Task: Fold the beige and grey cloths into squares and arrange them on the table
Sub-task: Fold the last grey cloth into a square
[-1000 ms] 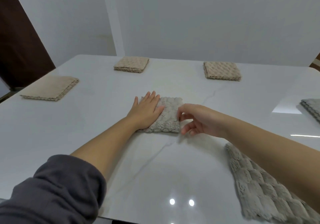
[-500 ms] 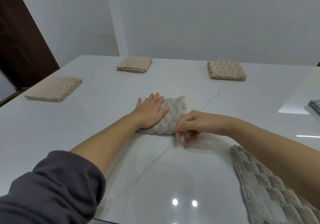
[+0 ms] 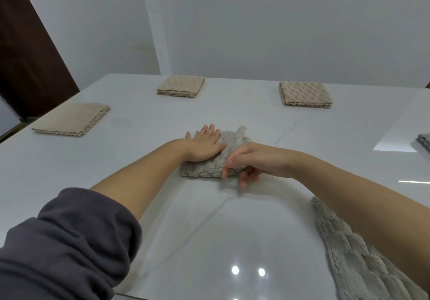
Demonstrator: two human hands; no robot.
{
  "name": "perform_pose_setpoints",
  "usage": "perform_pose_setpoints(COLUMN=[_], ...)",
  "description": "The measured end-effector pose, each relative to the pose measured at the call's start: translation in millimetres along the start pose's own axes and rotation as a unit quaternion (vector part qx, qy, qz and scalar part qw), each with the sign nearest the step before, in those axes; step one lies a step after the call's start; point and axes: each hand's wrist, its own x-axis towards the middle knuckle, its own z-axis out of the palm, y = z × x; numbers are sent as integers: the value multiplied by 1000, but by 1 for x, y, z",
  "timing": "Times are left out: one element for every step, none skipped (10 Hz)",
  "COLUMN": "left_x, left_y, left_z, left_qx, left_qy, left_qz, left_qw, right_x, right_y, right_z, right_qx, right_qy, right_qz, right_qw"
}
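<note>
A folded grey cloth [image 3: 210,168] lies at the middle of the white table [image 3: 162,125]. My left hand [image 3: 206,145] presses flat on its left half, fingers spread. My right hand [image 3: 251,162] pinches the cloth's right edge and lifts it, so the far right corner stands up. Three folded beige cloths lie further off: one at the left [image 3: 72,119], one at the far middle [image 3: 181,86], one at the far right [image 3: 305,94]. An unfolded grey cloth [image 3: 356,260] lies near me at the right, partly under my right forearm.
Another folded grey cloth [image 3: 424,140] shows at the right edge of the view. A grey wall stands behind the table and a dark door [image 3: 25,51] is at the left. The table's near edge runs along the bottom of the view.
My right hand moved from beside the grey cloth onto its right edge, gripped it and raised it. My left hand stayed pressed on the cloth.
</note>
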Motion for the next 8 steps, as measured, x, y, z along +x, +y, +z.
perform_pose_setpoints(left_x=[-5,-8,-8,-9,-10,-11,-11,-12], left_y=[2,2,2,3,4,4,4,5], left_z=[0,4,12,14,14,15,16,20], left_qx=[2,8,22,32,35,39,40,43], left_qy=[8,22,50,66,68,72,80,102], left_qz=[6,6,3,3,4,4,4,2], left_qw=[1000,1000,999,997,997,997,996,994], right_x=[-2,-7,-13,-19,-22,-25,-30,-35], right_y=[0,2,3,4,5,7,14,20], right_z=[-1,-2,-4,-5,-5,-6,-6,-8], right_qx=[-26,-5,-7,-2,9,36,43,56], right_qy=[-3,-13,-7,-15,1,-3,3,13], right_qz=[-3,5,5,10,2,12,18,17], right_qw=[1000,1000,1000,1000,1000,999,999,998])
